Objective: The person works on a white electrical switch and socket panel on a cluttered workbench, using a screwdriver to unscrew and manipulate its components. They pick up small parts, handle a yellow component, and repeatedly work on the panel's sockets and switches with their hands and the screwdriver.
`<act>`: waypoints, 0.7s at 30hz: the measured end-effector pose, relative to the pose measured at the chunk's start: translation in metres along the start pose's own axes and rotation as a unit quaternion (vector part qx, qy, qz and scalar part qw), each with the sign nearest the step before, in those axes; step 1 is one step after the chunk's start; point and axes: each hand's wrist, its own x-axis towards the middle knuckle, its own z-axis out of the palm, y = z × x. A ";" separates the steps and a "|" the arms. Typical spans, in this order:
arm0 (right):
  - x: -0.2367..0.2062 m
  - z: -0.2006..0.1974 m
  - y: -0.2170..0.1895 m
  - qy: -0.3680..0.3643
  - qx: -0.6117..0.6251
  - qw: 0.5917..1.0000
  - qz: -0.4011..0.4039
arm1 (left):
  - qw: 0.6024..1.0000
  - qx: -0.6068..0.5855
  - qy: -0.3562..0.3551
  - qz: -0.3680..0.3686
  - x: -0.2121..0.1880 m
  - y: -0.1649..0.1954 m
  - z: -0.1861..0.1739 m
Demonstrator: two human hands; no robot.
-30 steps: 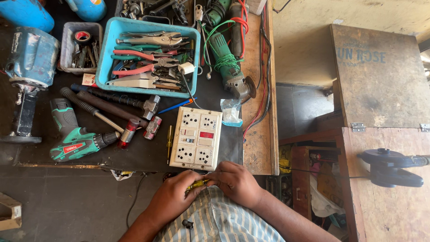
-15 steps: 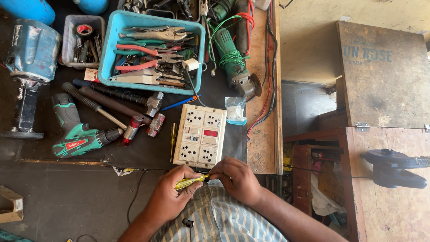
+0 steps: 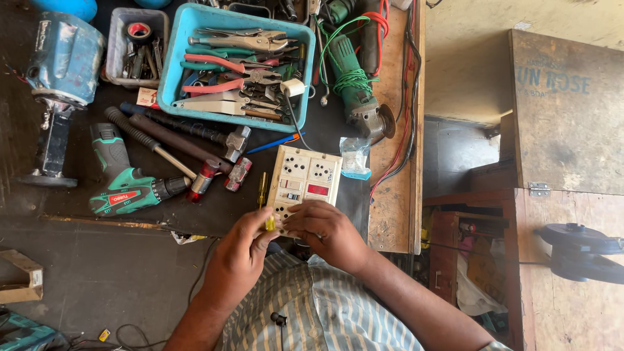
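Here, both hands at the switchboard's near edge, left hand pinching a yellow screwdriver, right hand pressed flat.

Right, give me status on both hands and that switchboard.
Left hand grips yellow screwdriver at the board's near edge. Right hand rests on cream switchboard. Hammers and plastic packet lie close alongside.

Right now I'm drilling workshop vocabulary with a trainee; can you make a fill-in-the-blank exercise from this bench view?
1. The left hand grips a ____-handled screwdriver.
2. The right hand rests on the near edge of the cream ____ board.
3. The pliers lie in a ____ plastic tray.
4. The green cordless drill lies to the ____ of the board.

Missing words: yellow; socket; blue; left
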 end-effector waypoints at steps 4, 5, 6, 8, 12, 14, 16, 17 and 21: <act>-0.007 -0.006 0.003 -0.015 -0.075 0.997 -0.017 | 0.998 0.000 0.022 0.065 -0.014 -0.016 0.007; -0.009 -0.008 0.005 -0.018 -0.089 0.995 -0.028 | 0.997 -0.009 0.030 0.066 -0.016 -0.019 0.010; -0.010 -0.008 0.007 -0.031 -0.092 0.995 -0.029 | 0.997 -0.019 0.038 0.068 -0.017 -0.021 0.013; -0.012 -0.008 0.009 -0.056 -0.100 0.993 -0.029 | 0.995 -0.037 0.033 0.086 -0.018 -0.026 0.018; -0.014 -0.005 0.012 -0.058 -0.100 0.993 -0.028 | 0.994 -0.030 0.012 0.102 -0.019 -0.034 0.024; -0.015 -0.004 0.014 -0.058 -0.099 0.993 -0.030 | 0.993 -0.018 0.006 0.113 -0.021 -0.039 0.022; -0.016 -0.004 0.015 -0.058 -0.099 0.993 -0.023 | 0.993 -0.003 0.007 0.122 -0.023 -0.042 0.021; -0.016 -0.003 0.015 -0.059 -0.098 0.993 -0.022 | 0.992 0.008 0.012 0.126 -0.022 -0.044 0.020; -0.016 -0.002 0.018 -0.056 -0.092 0.994 -0.026 | 0.987 -0.014 0.000 0.162 -0.012 -0.044 0.015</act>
